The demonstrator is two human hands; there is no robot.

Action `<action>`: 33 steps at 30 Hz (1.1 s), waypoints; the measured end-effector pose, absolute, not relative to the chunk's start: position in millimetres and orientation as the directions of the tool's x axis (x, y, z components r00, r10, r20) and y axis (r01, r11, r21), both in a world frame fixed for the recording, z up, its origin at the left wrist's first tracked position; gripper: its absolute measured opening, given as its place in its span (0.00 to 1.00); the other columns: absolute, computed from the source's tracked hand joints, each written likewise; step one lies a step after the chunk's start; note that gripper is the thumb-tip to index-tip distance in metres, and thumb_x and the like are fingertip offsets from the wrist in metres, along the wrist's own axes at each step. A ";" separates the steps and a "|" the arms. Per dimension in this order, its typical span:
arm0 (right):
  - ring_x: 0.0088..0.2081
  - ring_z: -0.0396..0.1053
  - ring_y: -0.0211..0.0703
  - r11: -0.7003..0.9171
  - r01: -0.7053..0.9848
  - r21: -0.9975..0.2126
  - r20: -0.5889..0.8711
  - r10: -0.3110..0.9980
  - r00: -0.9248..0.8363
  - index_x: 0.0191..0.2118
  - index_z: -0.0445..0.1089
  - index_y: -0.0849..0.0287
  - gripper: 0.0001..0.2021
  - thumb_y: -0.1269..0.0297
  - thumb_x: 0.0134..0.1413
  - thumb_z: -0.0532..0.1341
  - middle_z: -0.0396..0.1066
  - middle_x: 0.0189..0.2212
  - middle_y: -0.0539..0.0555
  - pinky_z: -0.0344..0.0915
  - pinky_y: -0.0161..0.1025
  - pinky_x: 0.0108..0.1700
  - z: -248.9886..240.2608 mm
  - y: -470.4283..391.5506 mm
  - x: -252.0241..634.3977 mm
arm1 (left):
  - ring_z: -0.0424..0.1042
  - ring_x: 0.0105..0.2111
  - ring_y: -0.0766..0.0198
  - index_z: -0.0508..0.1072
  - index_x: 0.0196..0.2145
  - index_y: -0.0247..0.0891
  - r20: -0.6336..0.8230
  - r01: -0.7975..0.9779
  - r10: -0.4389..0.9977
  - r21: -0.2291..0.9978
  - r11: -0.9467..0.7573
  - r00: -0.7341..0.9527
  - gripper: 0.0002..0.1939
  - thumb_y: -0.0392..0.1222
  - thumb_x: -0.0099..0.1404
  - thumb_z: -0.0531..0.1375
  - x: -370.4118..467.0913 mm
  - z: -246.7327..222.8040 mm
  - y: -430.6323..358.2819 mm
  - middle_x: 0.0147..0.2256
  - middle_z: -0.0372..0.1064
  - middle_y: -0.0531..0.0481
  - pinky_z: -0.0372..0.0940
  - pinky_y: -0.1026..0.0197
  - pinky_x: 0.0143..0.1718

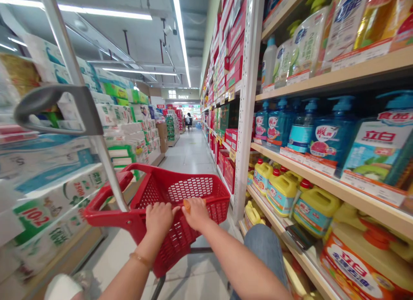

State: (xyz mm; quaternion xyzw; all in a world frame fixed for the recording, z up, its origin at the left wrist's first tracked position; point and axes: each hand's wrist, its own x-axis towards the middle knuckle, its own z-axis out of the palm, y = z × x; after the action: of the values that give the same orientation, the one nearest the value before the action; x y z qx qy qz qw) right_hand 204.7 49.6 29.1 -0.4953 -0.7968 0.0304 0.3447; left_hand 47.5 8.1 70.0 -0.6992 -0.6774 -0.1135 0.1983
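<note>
The red cart sits at 7 o'clock. The left hand and right hand both have their fingers curled over its near edge, so getting hold looks done. A bit of orange shows by the right fingers; I can't tell what it is. Blue soap bottles at 3 o'clock and yellow jugs at 4 o'clock sit on shelves, not held. I can't tell how much is left.

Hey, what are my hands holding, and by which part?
Left hand: the basket, by its near rim. Right hand: closed on something orange at that rim, too covered to identify.
</note>
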 end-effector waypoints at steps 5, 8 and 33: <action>0.47 0.66 0.47 0.519 0.754 -0.402 0.522 0.807 -0.277 0.46 0.69 0.55 0.12 0.58 0.64 0.53 0.72 0.43 0.55 0.56 0.42 0.52 31.8 52.3 199.7 | 0.70 0.40 0.50 0.74 0.37 0.35 0.422 0.983 0.898 -0.171 -0.061 0.129 0.22 0.48 0.69 0.45 52.5 77.4 -3.7 0.36 0.74 0.39 0.53 0.51 0.44; 0.45 0.66 0.49 0.436 0.793 -0.426 0.479 0.852 -0.211 0.42 0.70 0.58 0.12 0.59 0.64 0.52 0.72 0.40 0.58 0.56 0.46 0.52 32.6 64.1 221.5 | 0.71 0.40 0.48 0.75 0.35 0.34 0.439 0.980 0.895 -0.197 0.010 0.079 0.22 0.49 0.69 0.46 45.2 85.2 -10.0 0.35 0.75 0.37 0.54 0.49 0.44; 0.57 0.58 0.47 0.647 0.587 -0.487 0.635 0.723 -0.270 0.56 0.62 0.56 0.17 0.59 0.64 0.52 0.66 0.53 0.56 0.49 0.49 0.62 27.3 30.7 179.7 | 0.72 0.27 0.54 0.71 0.22 0.40 0.753 0.962 0.645 -0.253 0.101 0.130 0.21 0.49 0.69 0.50 -3.5 115.2 -63.0 0.22 0.74 0.47 0.56 0.56 0.32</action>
State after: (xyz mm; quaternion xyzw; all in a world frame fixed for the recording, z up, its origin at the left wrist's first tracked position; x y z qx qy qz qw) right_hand 179.7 30.7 27.3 -0.4130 -0.7933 0.0774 0.4406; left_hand -3.5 -63.0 115.2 -0.6397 -0.6283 -0.2006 0.3947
